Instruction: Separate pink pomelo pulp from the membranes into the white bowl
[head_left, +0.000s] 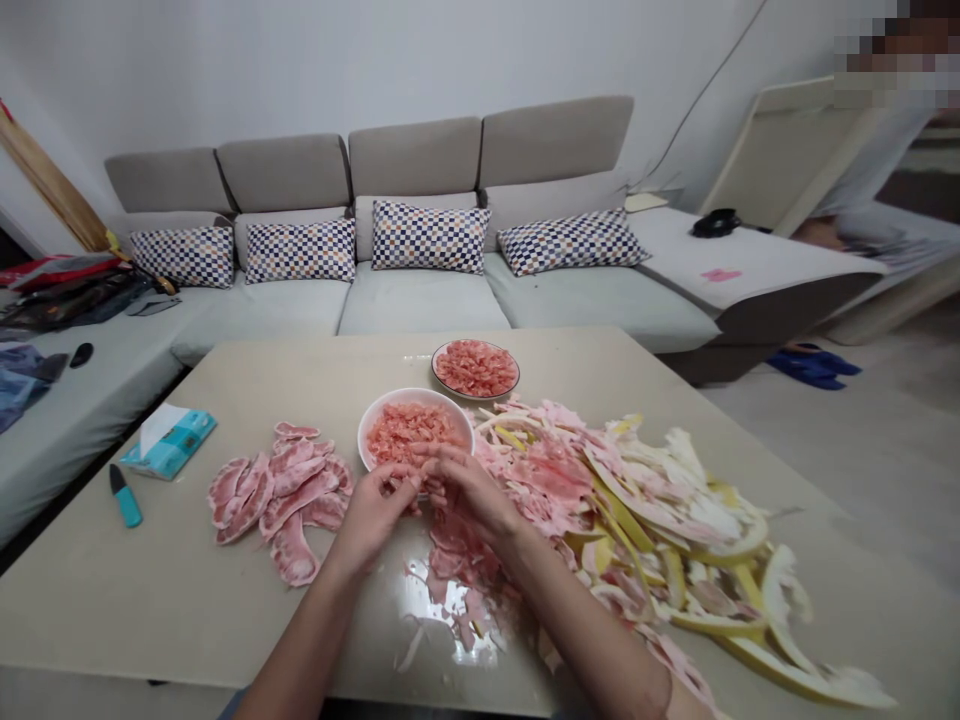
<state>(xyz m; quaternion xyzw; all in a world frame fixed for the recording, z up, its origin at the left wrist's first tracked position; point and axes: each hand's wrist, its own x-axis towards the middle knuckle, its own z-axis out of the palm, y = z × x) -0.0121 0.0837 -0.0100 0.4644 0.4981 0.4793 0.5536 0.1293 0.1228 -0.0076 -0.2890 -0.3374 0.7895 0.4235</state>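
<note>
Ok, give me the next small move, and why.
Probably move the left hand and right hand a little farther over the bowl and drop in any bit they hold. They meet at its near edge, and it already contains pink pulp, while peel is heaped to the right. What they pinch is too small to make out.

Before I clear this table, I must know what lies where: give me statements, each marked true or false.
The knife lies left of the pink segments. True.
The plate stands in front of the bowl. False: it stands farther away, behind it.
The left hand and right hand are at the bowl's near side. True.
The yellow peel lies left of the bowl. False: it lies right.
The tissue pack lies on the table. True.
</note>
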